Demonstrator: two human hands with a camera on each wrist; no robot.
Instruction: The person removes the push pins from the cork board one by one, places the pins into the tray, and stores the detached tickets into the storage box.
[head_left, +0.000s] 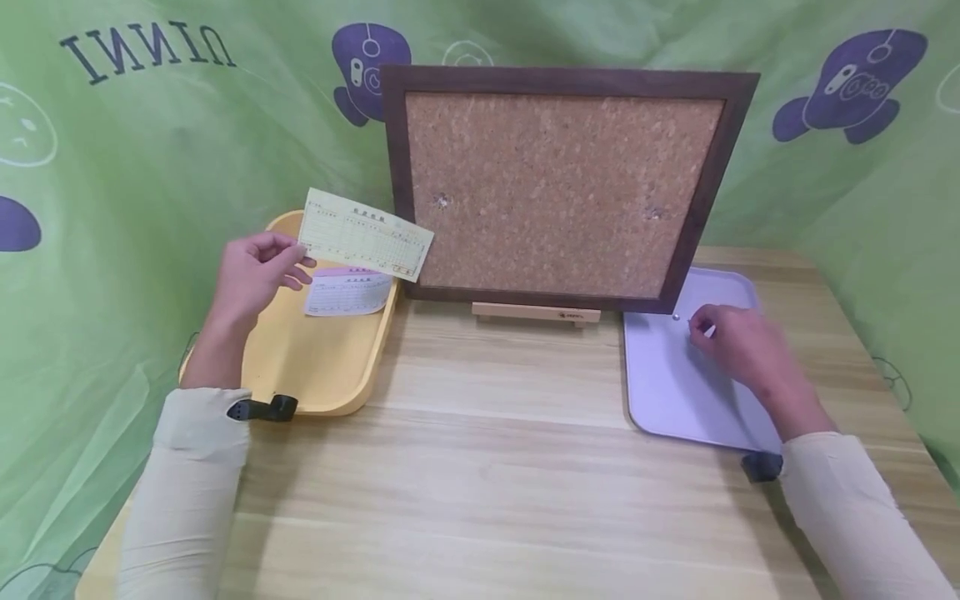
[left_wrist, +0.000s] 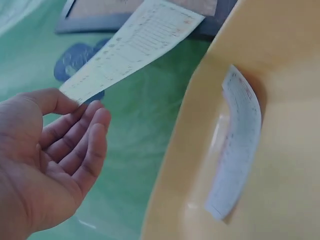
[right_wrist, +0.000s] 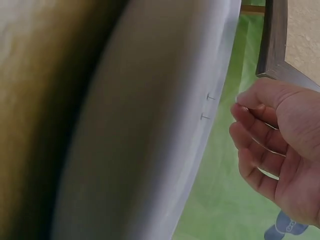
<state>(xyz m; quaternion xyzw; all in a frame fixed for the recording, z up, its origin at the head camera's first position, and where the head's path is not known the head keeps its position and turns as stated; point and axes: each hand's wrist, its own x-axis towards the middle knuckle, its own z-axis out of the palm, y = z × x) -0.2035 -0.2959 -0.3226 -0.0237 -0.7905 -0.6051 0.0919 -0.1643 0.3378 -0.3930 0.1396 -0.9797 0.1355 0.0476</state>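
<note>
My left hand (head_left: 258, 271) pinches a pale yellow printed slip (head_left: 365, 235) by its lower left corner, thumb against fingers. The slip hangs tilted above the yellow tray (head_left: 311, 367), its right end in front of the corkboard frame. A white slip with a pink one behind it (head_left: 348, 292) lies curved in that tray. Over the lilac tray (head_left: 660, 392), my right hand (head_left: 742, 346) pinches a tiny thumbtack (head_left: 690, 322) between thumb and forefinger, mostly hidden by the fingertips. Two thumbtacks (right_wrist: 205, 117) rest points-up on the lilac tray in the right wrist view.
A dark-framed corkboard (head_left: 562, 196) leans on a small wooden stand (head_left: 536, 312) between the trays. Two shiny patches mark its cork. The wooden table (head_left: 510, 483) stretches in front, and a green printed curtain (head_left: 187, 108) hangs behind and at both sides.
</note>
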